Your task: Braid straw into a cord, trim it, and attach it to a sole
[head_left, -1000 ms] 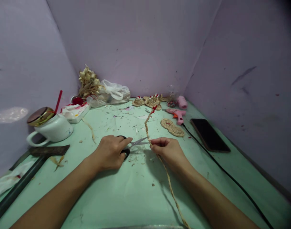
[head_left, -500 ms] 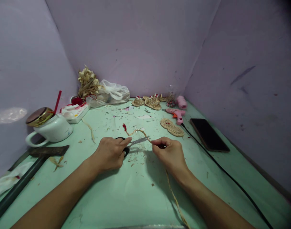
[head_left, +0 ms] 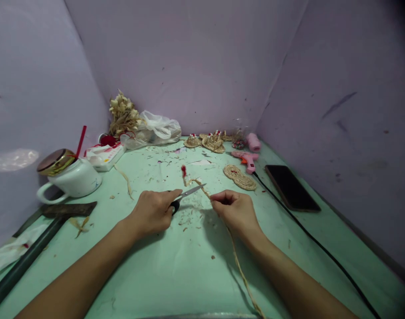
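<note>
My left hand [head_left: 155,212] is closed around the black handles of a pair of scissors [head_left: 191,191], whose blades point right. The blade tips lie at a twisted straw-coloured cord [head_left: 237,261], close to my right hand; whether they touch it I cannot tell. My right hand [head_left: 234,210] pinches that cord between thumb and fingertips. One end of the cord runs from my fingers to the upper left and carries a red tip [head_left: 184,170]. The other part passes under my right hand and down to the table's front edge.
A coiled straw piece [head_left: 239,177], a pink glue gun [head_left: 245,159] with a black cable and a phone [head_left: 292,187] lie right. A white mug [head_left: 76,179], a hammer [head_left: 61,212] and a tissue pack [head_left: 104,157] are left. Straw ornaments [head_left: 213,142] stand at the back.
The scissor blades have come together and tilt a little more upward. The red-tipped cord end has swung right and up. My right hand has stayed nearly in place.
</note>
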The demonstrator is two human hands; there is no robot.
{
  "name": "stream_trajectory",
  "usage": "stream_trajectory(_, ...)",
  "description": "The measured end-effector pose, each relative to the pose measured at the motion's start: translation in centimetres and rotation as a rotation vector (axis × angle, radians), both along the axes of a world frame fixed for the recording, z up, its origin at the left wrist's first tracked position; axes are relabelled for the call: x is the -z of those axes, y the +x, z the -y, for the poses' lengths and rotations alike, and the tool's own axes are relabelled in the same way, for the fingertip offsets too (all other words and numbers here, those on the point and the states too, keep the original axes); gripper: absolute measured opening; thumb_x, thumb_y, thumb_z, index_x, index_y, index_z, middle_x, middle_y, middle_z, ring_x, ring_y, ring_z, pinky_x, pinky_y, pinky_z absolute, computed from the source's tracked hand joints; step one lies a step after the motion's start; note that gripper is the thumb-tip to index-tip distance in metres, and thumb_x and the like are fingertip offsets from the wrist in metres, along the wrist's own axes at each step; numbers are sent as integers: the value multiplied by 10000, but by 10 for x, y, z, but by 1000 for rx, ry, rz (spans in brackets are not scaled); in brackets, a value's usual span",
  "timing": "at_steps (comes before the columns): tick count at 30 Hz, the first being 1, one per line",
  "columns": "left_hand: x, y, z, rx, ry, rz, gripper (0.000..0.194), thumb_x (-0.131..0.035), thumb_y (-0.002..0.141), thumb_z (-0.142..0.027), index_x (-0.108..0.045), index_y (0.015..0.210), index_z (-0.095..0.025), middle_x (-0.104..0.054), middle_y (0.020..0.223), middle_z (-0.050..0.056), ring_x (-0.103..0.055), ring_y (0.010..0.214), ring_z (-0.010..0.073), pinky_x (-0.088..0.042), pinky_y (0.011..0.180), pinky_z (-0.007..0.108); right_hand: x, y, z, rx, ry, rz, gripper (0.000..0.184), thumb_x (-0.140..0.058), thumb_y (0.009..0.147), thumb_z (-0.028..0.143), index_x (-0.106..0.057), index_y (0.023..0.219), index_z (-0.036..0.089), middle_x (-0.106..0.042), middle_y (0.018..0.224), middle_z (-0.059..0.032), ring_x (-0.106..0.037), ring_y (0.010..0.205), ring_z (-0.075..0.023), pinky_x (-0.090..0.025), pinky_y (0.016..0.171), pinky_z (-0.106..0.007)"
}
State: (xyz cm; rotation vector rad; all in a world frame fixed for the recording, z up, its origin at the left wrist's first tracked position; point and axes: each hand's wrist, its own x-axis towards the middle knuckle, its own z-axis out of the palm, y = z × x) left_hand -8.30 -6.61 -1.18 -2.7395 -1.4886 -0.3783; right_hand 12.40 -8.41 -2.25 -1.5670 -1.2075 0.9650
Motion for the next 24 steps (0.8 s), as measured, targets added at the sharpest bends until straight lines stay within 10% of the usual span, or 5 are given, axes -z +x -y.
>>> stream_trajectory(15, 4, 6, -5, -199, -211, 426, 310, -483, 674, -188, -597, 961, -216, -651, 768, 21, -576, 690, 176, -412, 626, 286, -10, 0, 4, -350, -322, -646, 332, -642, 469, 46, -670, 793, 113, -664, 712, -34, -572, 597, -83, -426, 618, -210)
stream_trajectory(24, 0, 32, 3, -305, -783, 1225, 432, -648, 602, -321, -493, 963, -140, -622, 641, 33, -531, 450, 108, -286, 372, 169, -2, -15, 6, -294, -237, -543, 311, -652, 440, 11, -637, 732, 115, -641, 649, -19, -564, 580, -105, -429, 564, -221)
